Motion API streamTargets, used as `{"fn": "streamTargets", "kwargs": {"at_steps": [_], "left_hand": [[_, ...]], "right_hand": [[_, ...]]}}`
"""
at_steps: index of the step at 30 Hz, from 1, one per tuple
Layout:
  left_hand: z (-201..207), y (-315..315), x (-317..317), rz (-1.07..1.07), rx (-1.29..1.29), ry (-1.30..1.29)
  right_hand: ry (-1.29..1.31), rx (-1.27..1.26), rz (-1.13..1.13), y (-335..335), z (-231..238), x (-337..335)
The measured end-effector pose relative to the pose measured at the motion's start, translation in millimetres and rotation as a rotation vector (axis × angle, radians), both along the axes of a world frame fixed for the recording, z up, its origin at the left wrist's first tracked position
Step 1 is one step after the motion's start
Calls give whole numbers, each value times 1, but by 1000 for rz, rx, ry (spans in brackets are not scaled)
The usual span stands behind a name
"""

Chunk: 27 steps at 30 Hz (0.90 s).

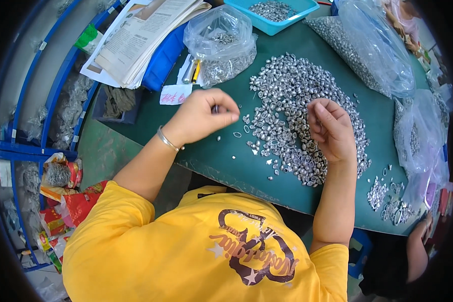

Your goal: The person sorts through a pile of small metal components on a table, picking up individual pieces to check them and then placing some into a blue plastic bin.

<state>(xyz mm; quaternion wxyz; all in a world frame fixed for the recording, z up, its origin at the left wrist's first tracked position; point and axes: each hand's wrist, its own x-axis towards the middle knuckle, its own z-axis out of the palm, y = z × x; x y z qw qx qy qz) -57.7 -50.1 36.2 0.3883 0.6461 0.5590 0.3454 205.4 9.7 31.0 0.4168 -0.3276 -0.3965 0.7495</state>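
A wide heap of small silver-grey metal pieces [287,95], many of them hollow and oval, lies on the green tabletop [211,156]. To its left, my left hand [199,115] is raised with fingers curled toward the thumb. A small dark bit shows inside its curl, too little to name. My right hand [331,130] hovers over the heap's right side, fingers bent in against the thumb; whatever they pinch is hidden. A few stray oval rings [237,134] lie between my hands.
Behind my left hand are an open plastic bag of metal parts [219,45], papers [141,40] and a blue bin [161,60]. A turquoise basket [274,25] stands at the back. Large filled bags [357,50] line the right. Another person's arm [418,249] is at lower right.
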Motion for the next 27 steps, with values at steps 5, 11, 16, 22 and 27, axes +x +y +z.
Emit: {"fn": "streamTargets", "kwargs": {"at_steps": [5,11,16,22,27], "left_hand": [[-28,-11,11,-162,269,343],[-28,-7,9,-85,-49,-6],[-39,-8,4,-50,-467,-777],[-40,-12,11,51,-569,-984],[-36,-12,11,59,-592,-990]], "right_hand": [[-528,437,97,-6,-6,-8],[-914,939,257,-18,1,-20],[-1026,1016,357,-19,-5,-21],[-1066,1026,365,-23,0,-23],[-1091,1060,260,-30,-3,-31]]}}
